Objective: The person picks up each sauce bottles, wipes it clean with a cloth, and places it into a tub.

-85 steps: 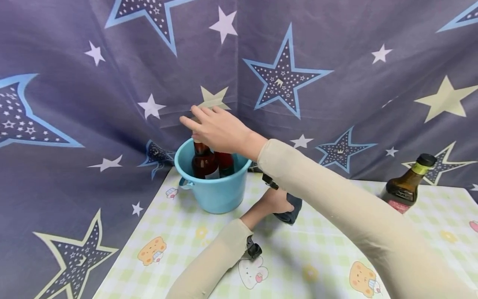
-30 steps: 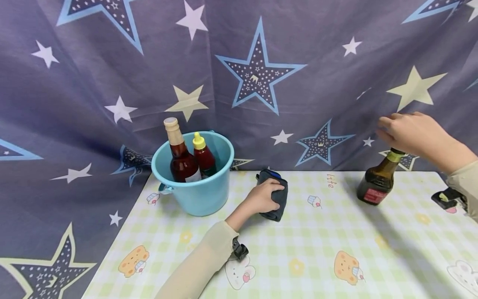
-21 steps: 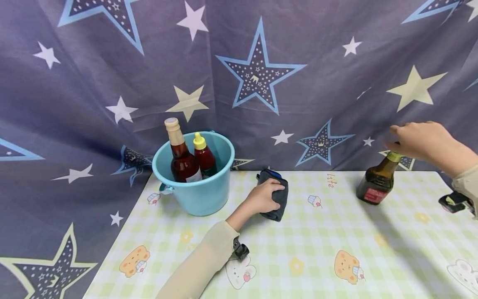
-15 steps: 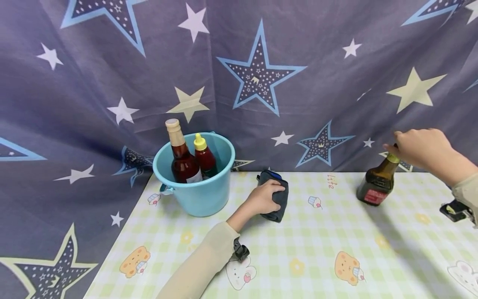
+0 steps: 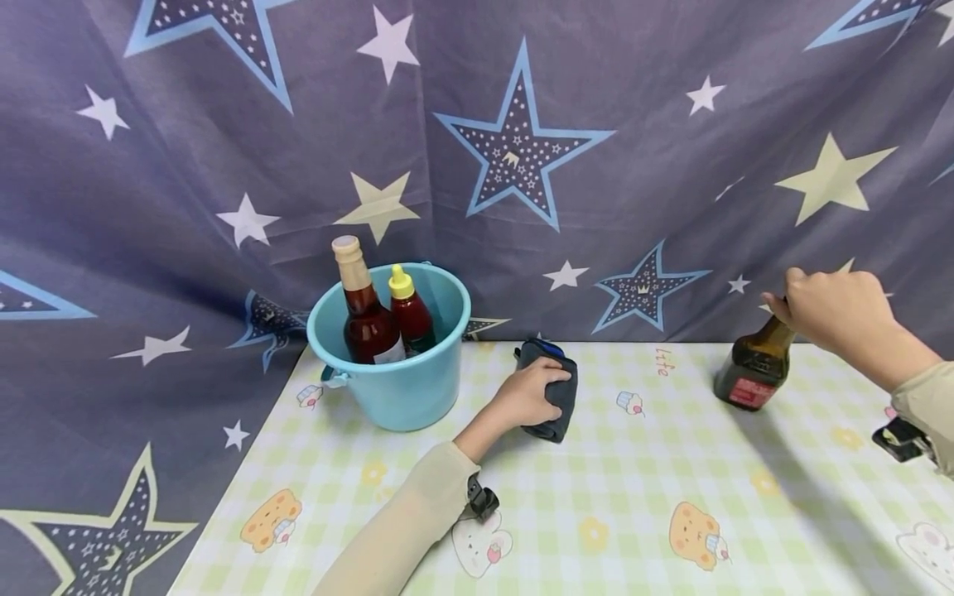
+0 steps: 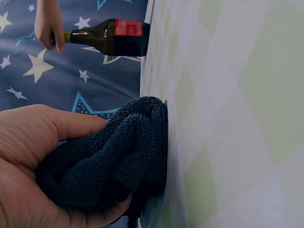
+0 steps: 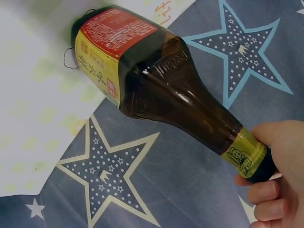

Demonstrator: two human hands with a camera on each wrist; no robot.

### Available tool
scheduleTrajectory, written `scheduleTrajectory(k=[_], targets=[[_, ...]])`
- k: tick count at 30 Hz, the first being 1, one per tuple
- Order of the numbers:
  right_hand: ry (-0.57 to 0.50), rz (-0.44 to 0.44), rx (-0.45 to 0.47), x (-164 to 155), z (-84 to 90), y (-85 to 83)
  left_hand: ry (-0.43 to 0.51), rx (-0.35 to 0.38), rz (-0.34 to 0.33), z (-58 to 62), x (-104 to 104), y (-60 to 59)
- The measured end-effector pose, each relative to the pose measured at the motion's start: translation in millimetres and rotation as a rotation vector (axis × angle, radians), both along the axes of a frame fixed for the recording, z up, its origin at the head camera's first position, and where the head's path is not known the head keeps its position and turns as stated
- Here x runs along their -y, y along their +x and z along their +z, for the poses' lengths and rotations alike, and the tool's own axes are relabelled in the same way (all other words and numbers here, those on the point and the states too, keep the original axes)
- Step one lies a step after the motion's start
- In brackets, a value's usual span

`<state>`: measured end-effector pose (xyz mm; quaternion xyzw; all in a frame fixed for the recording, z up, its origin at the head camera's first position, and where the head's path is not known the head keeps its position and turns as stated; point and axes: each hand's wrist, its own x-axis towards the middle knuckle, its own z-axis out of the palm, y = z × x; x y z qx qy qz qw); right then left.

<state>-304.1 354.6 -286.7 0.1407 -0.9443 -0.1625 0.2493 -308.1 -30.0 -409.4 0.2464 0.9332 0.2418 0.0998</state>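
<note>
The head view looks forward and down from above the near edge of the desk (image 5: 596,513), and takes in its whole width against the star curtain (image 5: 522,149). The left wrist view sits very near the dark cloth (image 6: 114,156), low on the desk, and faces across it to the brown bottle (image 6: 111,38). The right wrist view looks closely along this same bottle, which all three views share.
</note>
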Motion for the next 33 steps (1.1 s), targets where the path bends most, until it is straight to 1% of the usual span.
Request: scheduleTrajectory(k=[2,5,13,17,21,23,28,33], targets=[[0.012,0.007,-0.026,-0.6,1.3,-1.3,0.004,-0.008,0.001,2.2,-0.3,-1.5],[0.003,0.022,-0.039,-1.1,2.7,-2.7,0.001,-0.017,0.0,3.2,-0.2,-3.2],[-0.031,0.031,0.001,-0.9,-1.7,0.1,-0.002,-0.012,0.001,-1.5,0.8,0.2],[-0.083,0.091,-0.038,-2.2,-4.9,2.8,0.004,-0.011,0.004,-1.9,0.9,2.7],[-0.107,0.162,-0.103,-3.9,-8.6,1.9,0.014,-0.001,0.01,-1.6,1.0,3.6],[-0.098,0.162,-0.113,-4.2,-9.4,0.3,0.011,-0.003,0.012,-1.4,1.4,3.7],[-0.044,0.129,-0.107,-4.2,-8.2,-1.9,0.009,-0.009,0.011,-1.3,1.8,3.7],[-0.05,0.106,-0.069,-3.9,-7.3,-1.9,0.009,-0.008,0.008,-2.6,0.7,5.0]])
